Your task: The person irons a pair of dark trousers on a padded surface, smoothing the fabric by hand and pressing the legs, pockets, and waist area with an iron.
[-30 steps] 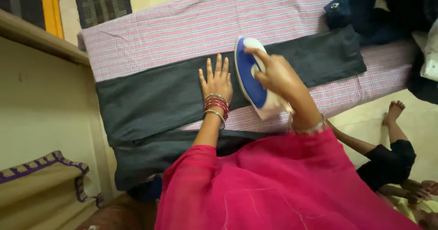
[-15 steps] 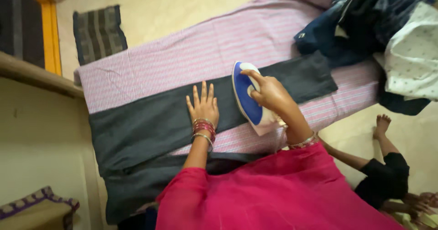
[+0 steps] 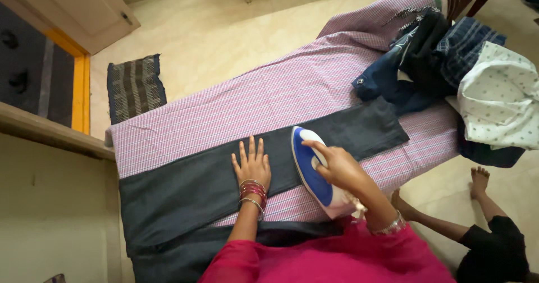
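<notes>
**Iron on the dark cloth, flat palm beside it**

Here's the left hand (image 3: 252, 168), fingers spread wide and pressed flat on the long dark grey strip of fabric (image 3: 185, 190), red and silver bangles stacked at the wrist. Just at its three o'clock, the right hand (image 3: 337, 168) is wrapped around the handle of the blue and white electric iron (image 3: 312, 169), index finger stretched forward along the top. The iron's nose points toward twelve o'clock and its soleplate sits on the same dark strip, close to the left hand but not touching it.

The dark fabric runs slantwise across the counter covered in pink and white checked cloth (image 3: 269, 100), from eight o'clock up to two o'clock. Its far end stops just short of the heap of dark blue and black clothes (image 3: 418, 64) at one o'clock, with a white dotted garment (image 3: 497, 100) lying over the heap's right side. Beyond the dark strip toward eleven and twelve o'clock, a broad band of checked cloth lies bare up to the counter's far edge. The near edge carries a second dark fold hanging over it at six o'clock.

On the floor at four o'clock, another person's bare foot (image 3: 479, 179) shows beside the counter.
</notes>
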